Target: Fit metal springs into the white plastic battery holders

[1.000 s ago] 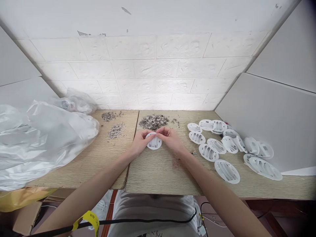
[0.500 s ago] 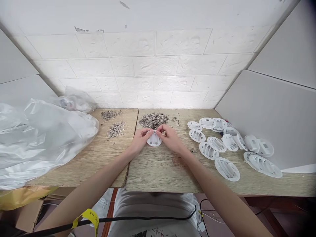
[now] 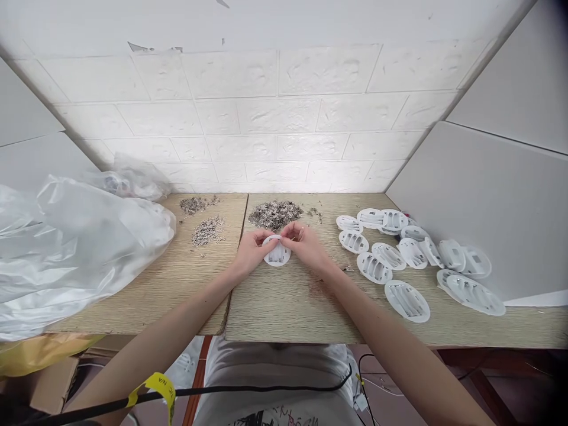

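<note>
A round white plastic battery holder [image 3: 277,254] with slots and small metal contacts is tilted up between my hands, just above the table. My left hand [image 3: 254,249] pinches its left edge between thumb and fingers. At its upper right edge, my right hand [image 3: 303,244] has thumb and forefinger pressed together on the rim; whether a small metal piece is between them I cannot make out. Directly behind the holder lies a heap of small metal contact pieces [image 3: 275,214].
Several more white battery holders [image 3: 407,300] lie spread on the right of the table. Two small piles of metal parts [image 3: 208,231] sit left of the table seam. A large plastic bag [image 3: 89,236] covers the left side. A black cable [image 3: 248,389] crosses in front of me.
The view has shifted slightly. Both hands stay on the battery holder; its face looks slightly more tilted, and my thumbs still press near its upper edge.
</note>
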Demonstrator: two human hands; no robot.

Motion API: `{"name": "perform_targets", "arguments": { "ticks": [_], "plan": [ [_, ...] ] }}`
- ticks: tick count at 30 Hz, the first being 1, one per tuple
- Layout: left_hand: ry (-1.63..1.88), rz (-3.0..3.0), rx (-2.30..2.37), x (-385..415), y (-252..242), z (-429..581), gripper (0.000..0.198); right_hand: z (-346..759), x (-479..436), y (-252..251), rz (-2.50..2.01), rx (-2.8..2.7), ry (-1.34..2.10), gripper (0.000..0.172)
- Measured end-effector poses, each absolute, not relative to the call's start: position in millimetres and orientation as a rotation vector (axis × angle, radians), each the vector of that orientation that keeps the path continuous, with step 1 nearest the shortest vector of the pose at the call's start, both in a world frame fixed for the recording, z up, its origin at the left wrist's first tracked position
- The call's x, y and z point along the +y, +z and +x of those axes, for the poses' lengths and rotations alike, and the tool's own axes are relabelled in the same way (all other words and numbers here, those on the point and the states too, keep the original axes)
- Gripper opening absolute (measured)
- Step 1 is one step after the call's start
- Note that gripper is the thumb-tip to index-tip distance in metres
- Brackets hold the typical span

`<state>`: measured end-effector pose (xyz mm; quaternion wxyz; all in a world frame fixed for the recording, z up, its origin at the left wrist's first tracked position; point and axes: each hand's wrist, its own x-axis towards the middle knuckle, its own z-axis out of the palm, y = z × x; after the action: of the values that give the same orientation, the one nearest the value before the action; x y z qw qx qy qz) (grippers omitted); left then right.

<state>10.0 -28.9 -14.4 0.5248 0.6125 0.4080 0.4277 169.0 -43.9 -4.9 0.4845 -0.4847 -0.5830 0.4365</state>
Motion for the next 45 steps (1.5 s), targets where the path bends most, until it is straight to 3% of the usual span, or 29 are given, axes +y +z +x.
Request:
{"name": "perform_targets", "arguments": {
  "ticks": [8, 19, 28, 35, 42, 45],
  "plan": [
    [1.031, 1.469, 1.053, -28.1, -15.1, 9.0, 0.014, 163.8, -45.5, -7.2, -1.143, -1.409, 1.079, 0.019],
    [0.988, 1.462, 1.026, -29.1, -13.3, 8.5, 0.017, 164.3, -49.2, -2.4, -1.133, -1.512, 1.035, 0.015],
    [0.932, 1.145, 0.737, -34.0, 3.3, 9.6, 0.042, 172.4, -42.0, -0.2, -1.006, -1.050, 1.326, 0.024],
    [0.958, 1.132, 0.583, -31.8, 0.2, 7.1, 0.043, 174.5, -40.7, 1.1, -1.015, -0.893, 1.396, 0.024],
    [0.982, 1.053, 0.585, -26.4, -4.9, 4.8, 0.046, 181.3, -42.1, 9.8, -0.970, -0.943, 1.196, 0.057],
    [0.961, 1.043, 0.569, -27.8, -4.5, 5.5, 0.043, 182.0, -44.1, 13.0, -0.955, -0.929, 1.170, 0.056]
  ]
}}
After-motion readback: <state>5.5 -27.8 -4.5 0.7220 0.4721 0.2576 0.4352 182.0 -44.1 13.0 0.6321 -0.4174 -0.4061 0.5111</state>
